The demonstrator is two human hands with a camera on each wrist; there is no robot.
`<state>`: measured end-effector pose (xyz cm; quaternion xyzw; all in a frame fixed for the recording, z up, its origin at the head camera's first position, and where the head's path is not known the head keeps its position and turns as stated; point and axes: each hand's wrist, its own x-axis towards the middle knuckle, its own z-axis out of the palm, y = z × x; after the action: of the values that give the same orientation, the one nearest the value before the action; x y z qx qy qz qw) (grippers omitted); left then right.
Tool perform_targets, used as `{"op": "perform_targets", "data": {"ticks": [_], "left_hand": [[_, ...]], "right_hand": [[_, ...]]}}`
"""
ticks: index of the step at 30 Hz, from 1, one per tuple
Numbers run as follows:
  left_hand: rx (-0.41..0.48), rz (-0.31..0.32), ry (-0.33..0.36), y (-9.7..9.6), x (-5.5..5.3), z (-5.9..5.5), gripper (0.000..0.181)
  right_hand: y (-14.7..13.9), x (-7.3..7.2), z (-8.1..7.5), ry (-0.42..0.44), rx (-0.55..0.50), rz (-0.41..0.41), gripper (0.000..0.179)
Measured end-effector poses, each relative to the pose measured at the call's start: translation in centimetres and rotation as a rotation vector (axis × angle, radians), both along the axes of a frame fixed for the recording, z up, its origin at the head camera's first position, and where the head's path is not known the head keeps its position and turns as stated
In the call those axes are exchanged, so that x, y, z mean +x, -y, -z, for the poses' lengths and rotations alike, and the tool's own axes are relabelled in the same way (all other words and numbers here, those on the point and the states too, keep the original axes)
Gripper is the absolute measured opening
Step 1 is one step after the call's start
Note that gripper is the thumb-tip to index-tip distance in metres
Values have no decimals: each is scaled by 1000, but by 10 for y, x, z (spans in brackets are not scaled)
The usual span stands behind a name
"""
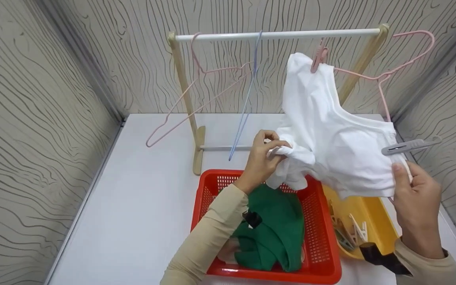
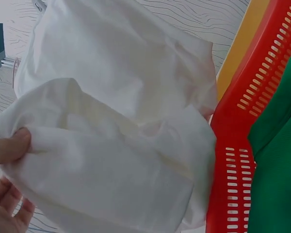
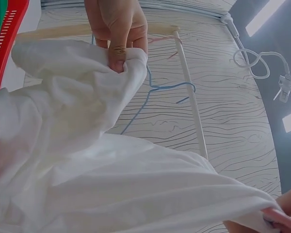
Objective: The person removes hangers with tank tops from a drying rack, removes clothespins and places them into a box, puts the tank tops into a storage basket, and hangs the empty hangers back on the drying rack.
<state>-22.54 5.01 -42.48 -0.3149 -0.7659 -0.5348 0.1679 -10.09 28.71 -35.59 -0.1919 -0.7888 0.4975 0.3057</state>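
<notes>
A white garment (image 1: pixel 331 138), tilted in the air, hangs on a pink hanger (image 1: pixel 364 74) whose hook points to the upper right. A pink clothespin (image 1: pixel 318 59) clips one shoulder and a grey clothespin (image 1: pixel 404 147) the other. My left hand (image 1: pixel 263 158) pinches a bunched fold at the garment's left edge; the left wrist view shows the thumb (image 2: pixel 20 141) on the cloth. Thumb and fingers of my right hand (image 1: pixel 418 192) grip the garment's right edge, just below the grey clothespin. Part of the hanger is hidden inside the cloth.
Behind stands a drying rack (image 1: pixel 279 35) carrying another pink hanger (image 1: pixel 172 107) and a blue hanger (image 1: pixel 246 107). Below my hands, a red basket (image 1: pixel 333 257) holds a green garment (image 1: pixel 275 225). A yellow basket (image 1: pixel 378 213) with several clothespins (image 1: pixel 356 231) sits beside it. Patterned walls enclose the table.
</notes>
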Motion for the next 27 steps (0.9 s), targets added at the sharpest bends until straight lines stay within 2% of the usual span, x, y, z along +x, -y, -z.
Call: {"op": "perform_targets", "data": {"ticks": [3,7,10,16,22,27], "left_hand": [[-9,-13,-61,3,1,-1,12],[-37,48,-90,7,3,-3,19],[-83,90,-56,9,7,-4,24],[-108,96,14,10,13,-3,23],[-128,130,62,10,18,-1,26],[-154,153,84,9,21,2,27]], "right_hand": [[-1,3,-2,19,-19,3,35],[-4,6,-3,75,-43,0,28],[-7,7,-2,119,-53,-1,26],[-13,10,2,154,-30,-16,32],[-26,14,8,151,-15,-63,32],[-37,16,12,108,16,-118,38]]}}
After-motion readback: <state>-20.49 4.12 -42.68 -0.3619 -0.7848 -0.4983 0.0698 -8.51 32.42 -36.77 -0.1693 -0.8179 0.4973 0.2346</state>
